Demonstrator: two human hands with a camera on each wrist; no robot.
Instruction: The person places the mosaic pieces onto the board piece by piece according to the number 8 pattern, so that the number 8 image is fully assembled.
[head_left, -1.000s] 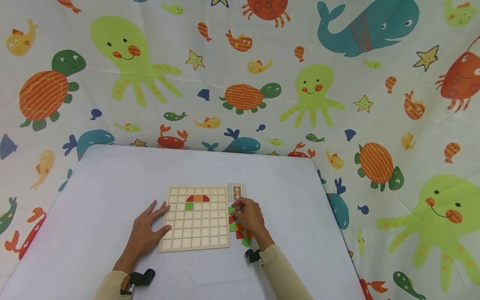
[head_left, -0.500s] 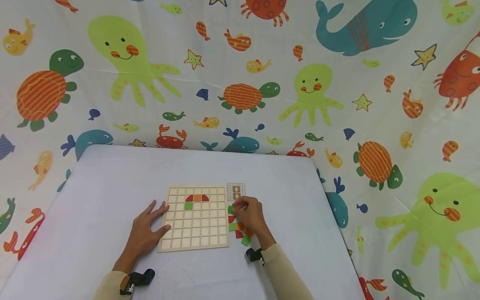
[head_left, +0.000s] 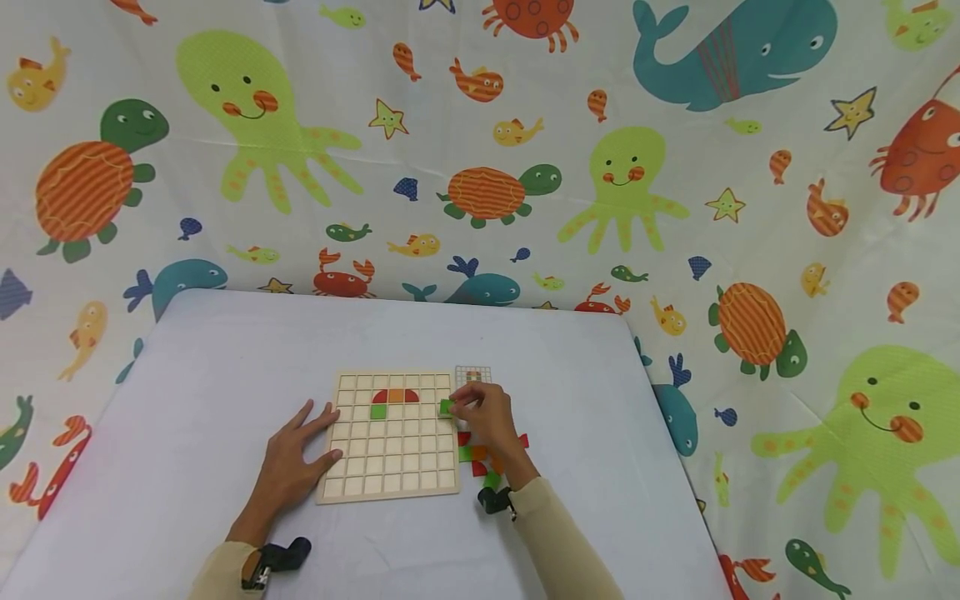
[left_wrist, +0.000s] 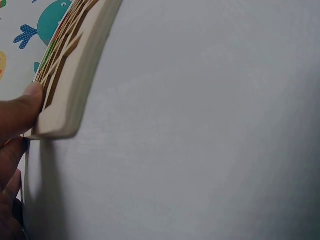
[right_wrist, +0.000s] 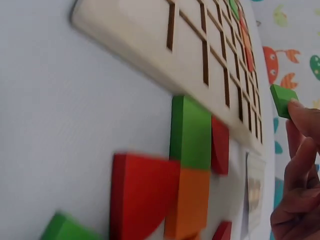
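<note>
A green square tile (head_left: 446, 408) is pinched between the thumb and fingertips of my right hand (head_left: 489, 419), over the right edge of the wooden grid board (head_left: 393, 497). In the right wrist view the green tile (right_wrist: 283, 100) is held up, apart from the board. My left hand (head_left: 294, 458) rests at the board's left edge with fingers spread; in the left wrist view its thumb (left_wrist: 33, 92) touches the rim. On the board, an orange square (head_left: 396, 397) sits between two red rounded pieces, with a green square (head_left: 378, 412) below the left one.
Right of the board lie loose pieces, among them a green tile (right_wrist: 191, 132), an orange tile (right_wrist: 187, 202) and a red piece (right_wrist: 145, 192). A pattern card (head_left: 473, 374) lies beyond, partly hidden by my right hand. A printed cloth (head_left: 480, 108) hangs behind the table.
My right hand has lifted a green tile from the loose pieces and carried it up and left to the board's edge. The left hand has stayed in place.
</note>
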